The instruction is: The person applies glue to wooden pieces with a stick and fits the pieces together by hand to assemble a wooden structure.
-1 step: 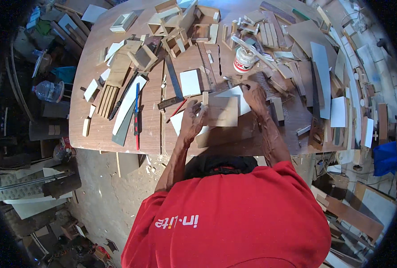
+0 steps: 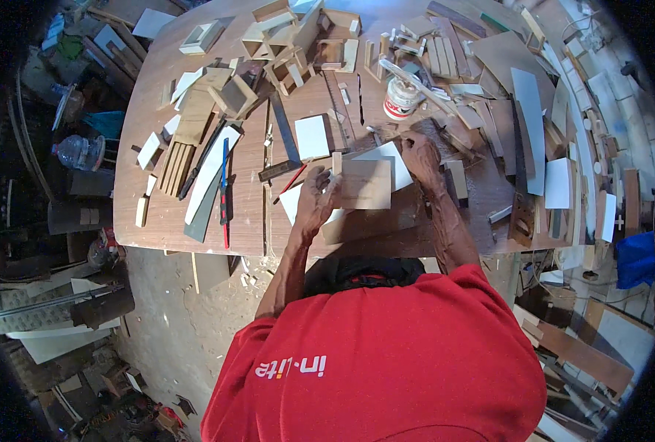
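Observation:
My left hand (image 2: pixel 316 188) is closed on a plywood board (image 2: pixel 364 184) with a short upright wooden strip (image 2: pixel 336 163) at its left edge. My right hand (image 2: pixel 419 151), to the upper right of that board, has curled fingers; what they hold, if anything, is hidden. Near those fingers lies a small pale piece (image 2: pixel 374 136). White panels (image 2: pixel 394 158) show beneath and around the board. A red pencil-like stick (image 2: pixel 291 180) lies left of my left hand, and a white glue tub (image 2: pixel 401 99) stands beyond my right hand.
The worktable (image 2: pixel 151 221) carries several small wooden boxes (image 2: pixel 291 70) at the back, long strips (image 2: pixel 224 191) on the left, and offcuts (image 2: pixel 526 132) along the right. A plastic bottle (image 2: pixel 77 153) is off its left side. More boards crowd both sides below.
The plywood board and my left hand have shifted very slightly left. My right hand's fingers have moved a little; the rest looks the same.

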`<state>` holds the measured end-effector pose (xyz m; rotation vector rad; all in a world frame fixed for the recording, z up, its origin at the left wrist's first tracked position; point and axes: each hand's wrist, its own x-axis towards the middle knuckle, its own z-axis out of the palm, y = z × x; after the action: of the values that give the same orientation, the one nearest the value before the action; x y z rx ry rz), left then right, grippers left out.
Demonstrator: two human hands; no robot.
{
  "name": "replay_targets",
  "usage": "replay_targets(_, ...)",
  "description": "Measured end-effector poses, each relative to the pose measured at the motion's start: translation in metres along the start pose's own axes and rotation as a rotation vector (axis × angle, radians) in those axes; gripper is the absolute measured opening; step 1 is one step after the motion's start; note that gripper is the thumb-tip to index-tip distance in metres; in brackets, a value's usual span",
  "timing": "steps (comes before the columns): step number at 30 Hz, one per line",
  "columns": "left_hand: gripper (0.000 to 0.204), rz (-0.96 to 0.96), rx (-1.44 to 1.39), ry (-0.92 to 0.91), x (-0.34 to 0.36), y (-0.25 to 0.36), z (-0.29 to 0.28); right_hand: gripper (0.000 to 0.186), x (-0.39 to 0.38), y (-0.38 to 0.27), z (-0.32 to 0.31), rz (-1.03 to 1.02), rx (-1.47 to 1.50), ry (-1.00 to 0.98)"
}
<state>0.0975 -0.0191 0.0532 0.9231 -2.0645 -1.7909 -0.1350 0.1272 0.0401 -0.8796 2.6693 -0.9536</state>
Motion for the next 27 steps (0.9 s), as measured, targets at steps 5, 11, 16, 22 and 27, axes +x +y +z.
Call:
replay_targets(5, 0.060, -0.032, -0.040, 0.002, -0.011, 0.019, 0.004, 0.027, 0.005, 0.050, -0.005, 0.056, -0.119, 0.160)
replay_targets(11, 0.068, -0.092, -0.032, -0.002, -0.008, 0.017, 0.003, 0.028, -0.009, 0.102, -0.035, -0.005, -0.112, 0.049)
replay_targets(16, 0.071, -0.089, -0.009, 0.007, -0.009, 0.019, 0.004, 0.021, -0.077, 0.073, -0.062, 0.107, -0.249, 0.014)
replay_targets(22, 0.072, -0.106, 0.032, 0.025, -0.008, 0.022, 0.006, 0.019, -0.135, 0.090, -0.039, 0.123, -0.285, 0.160)
replay_targets(27, 0.076, -0.067, 0.037, -0.008, -0.008, 0.018, 0.006, 0.021, -0.124, 0.100, -0.017, 0.087, -0.361, 0.198)
